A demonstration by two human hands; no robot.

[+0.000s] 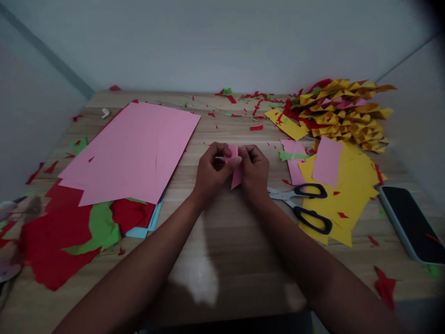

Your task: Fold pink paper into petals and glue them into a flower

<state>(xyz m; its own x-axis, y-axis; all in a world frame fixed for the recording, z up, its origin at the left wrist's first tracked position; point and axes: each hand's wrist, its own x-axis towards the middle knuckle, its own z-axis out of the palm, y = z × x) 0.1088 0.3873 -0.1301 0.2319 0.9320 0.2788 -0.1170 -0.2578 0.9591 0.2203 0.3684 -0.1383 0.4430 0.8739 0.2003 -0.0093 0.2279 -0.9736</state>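
Note:
A small folded piece of pink paper is pinched between both hands above the middle of the wooden table. My left hand grips its left side, thumb pressed across the front. On the other side my right hand holds the paper with its fingers curled. Part of the fold is hidden behind the fingers. Just right of my right hand lies a pair of scissors with dark handles, its blade tips hidden by the wrist. Pink paper strips and yellow sheets lie beyond the scissors.
Large pink sheets cover the left side, over red paper and a green scrap. Folded yellow paper pieces are heaped at the back right. A phone rests at the right. Red and green scraps litter the wooden table.

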